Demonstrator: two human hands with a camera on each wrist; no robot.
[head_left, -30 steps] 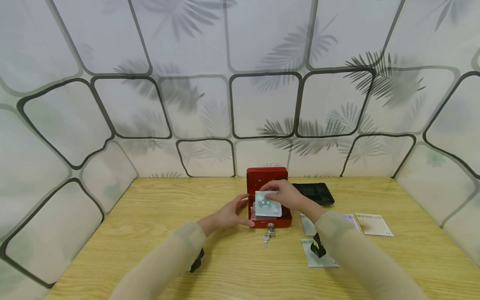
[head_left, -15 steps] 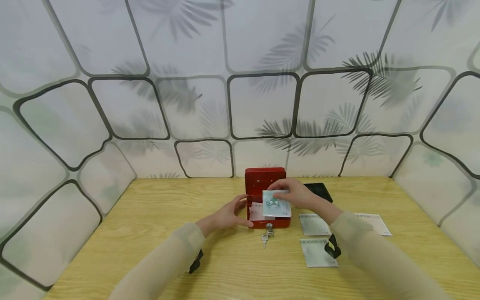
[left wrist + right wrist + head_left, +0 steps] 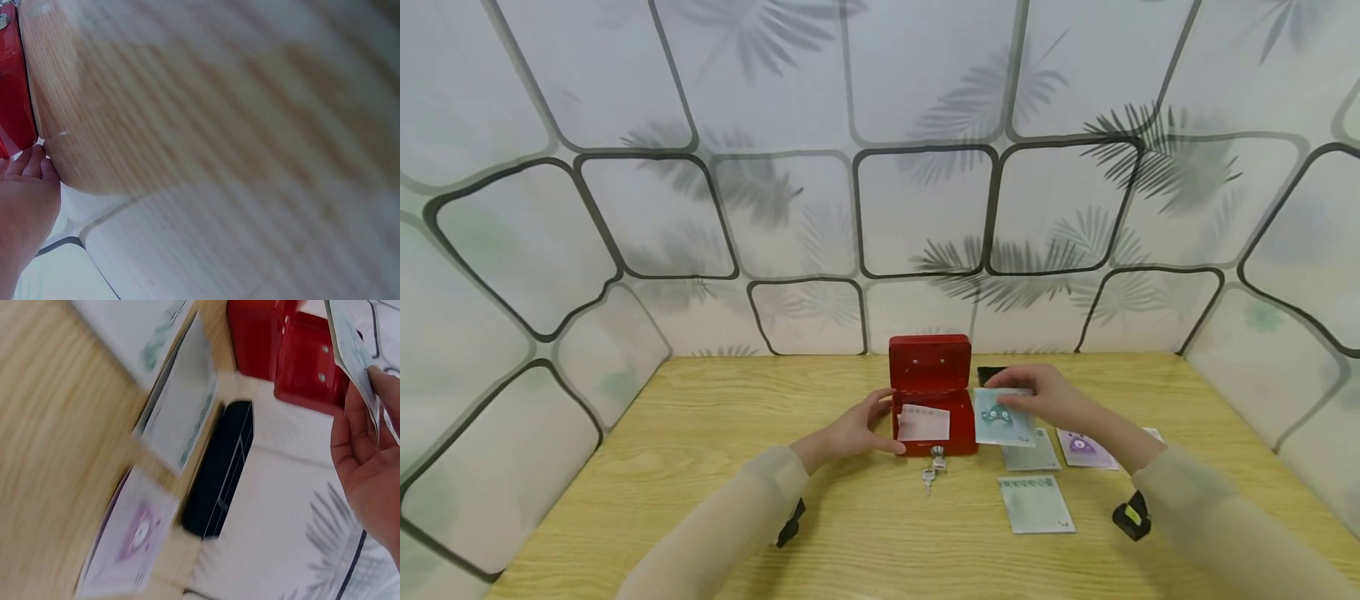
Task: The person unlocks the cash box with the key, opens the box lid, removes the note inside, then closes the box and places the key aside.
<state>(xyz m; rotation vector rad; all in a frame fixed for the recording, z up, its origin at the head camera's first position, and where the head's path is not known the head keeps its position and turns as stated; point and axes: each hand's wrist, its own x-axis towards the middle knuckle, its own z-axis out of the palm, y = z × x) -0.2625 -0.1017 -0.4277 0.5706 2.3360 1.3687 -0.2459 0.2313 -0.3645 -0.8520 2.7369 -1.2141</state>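
Note:
A red cash box [image 3: 935,448] stands on the table with its lid raised. My left hand [image 3: 852,427] rests at its left side, thumb by the front corner and fingers spread toward the back. In the left wrist view, the fingers [image 3: 28,164] touch the red wall. Just right of the box, my right hand [image 3: 1048,398] pinches a thin stack of blue-green play banknotes [image 3: 1002,421] with a cartoon creature on top. The right wrist view shows the banknotes edge-on between thumb and fingers. Pale pink banknotes [image 3: 923,423] lie inside the box.
Keys [image 3: 929,477] hang at the box's front lock. To the right lie pale green banknotes [image 3: 1037,505], more green ones [image 3: 1032,454] and purple ones [image 3: 1084,450], with another partly hidden behind the right arm. A black tray [image 3: 222,469] stands behind them.
My right hand has carried the blue-green banknotes from above the box out to its right, uncovering the pink banknotes inside. The left hand has stayed at the box's side.

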